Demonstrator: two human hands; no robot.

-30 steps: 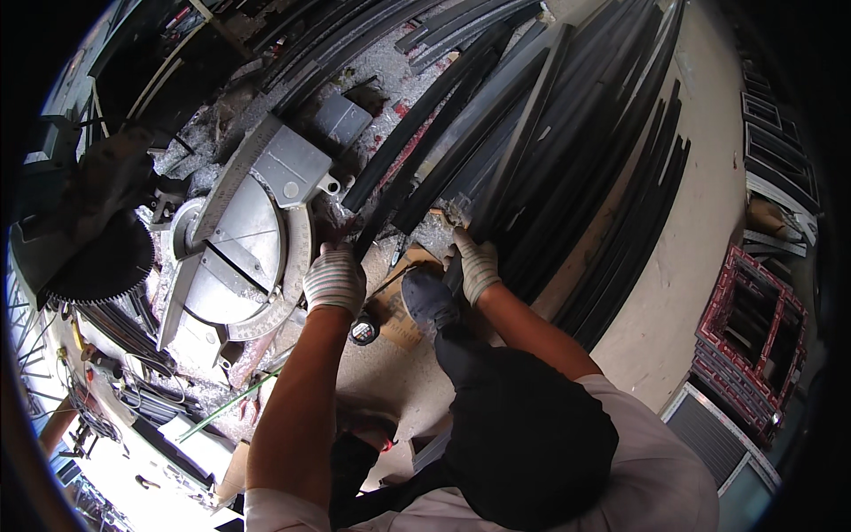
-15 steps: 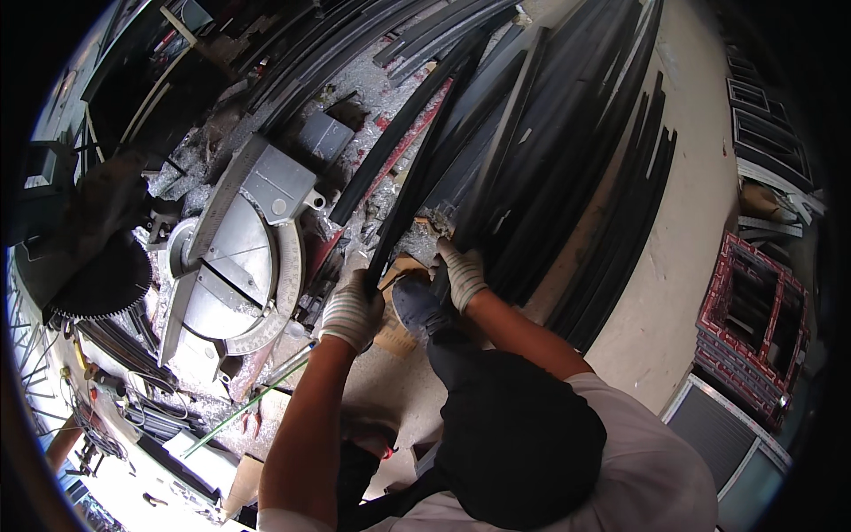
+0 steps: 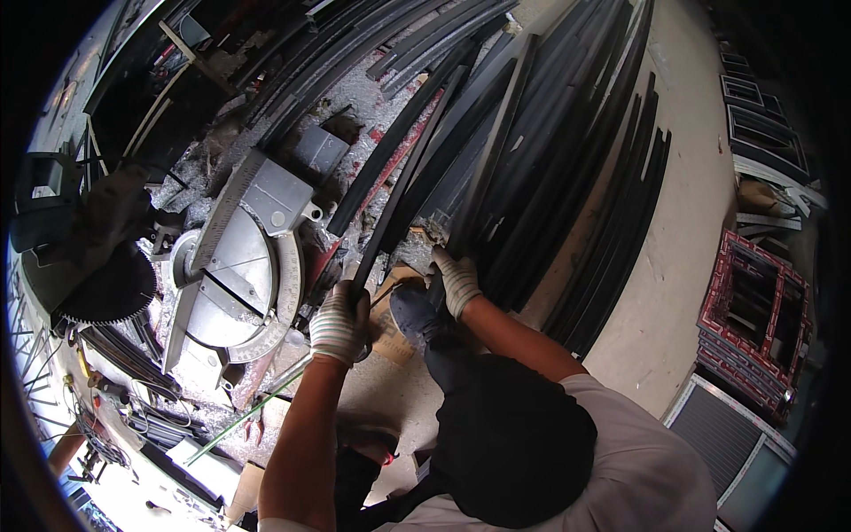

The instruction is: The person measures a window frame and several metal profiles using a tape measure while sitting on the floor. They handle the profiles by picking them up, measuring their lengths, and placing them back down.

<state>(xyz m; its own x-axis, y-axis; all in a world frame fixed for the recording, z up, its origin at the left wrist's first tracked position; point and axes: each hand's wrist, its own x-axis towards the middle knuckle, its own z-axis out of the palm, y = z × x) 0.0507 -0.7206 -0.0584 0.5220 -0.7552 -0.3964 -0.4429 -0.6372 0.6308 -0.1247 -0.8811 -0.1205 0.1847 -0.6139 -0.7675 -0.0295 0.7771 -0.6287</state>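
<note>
My left hand [image 3: 339, 324], in a striped work glove, is closed around the near end of a long black metal profile [image 3: 403, 186]. The profile slants up and to the right, over the stack. My right hand [image 3: 456, 279], also gloved, has its fingers curled over the near ends of the stacked black profiles [image 3: 541, 177] lying on the floor. A dark shoe [image 3: 412, 310] shows between the two hands, on a piece of cardboard [image 3: 390, 341].
A mitre saw stands at the left, with its round metal table [image 3: 235, 279] and toothed blade [image 3: 111, 288]. Metal shavings and scraps [image 3: 355, 97] cover the floor behind it. Red and black frames [image 3: 753, 328] lean at the right, and a thin green rod [image 3: 248, 412] lies near my left arm.
My left hand has closed on one black profile and drawn its end away from the stack, toward the saw. My right hand has stayed on the stack's ends.
</note>
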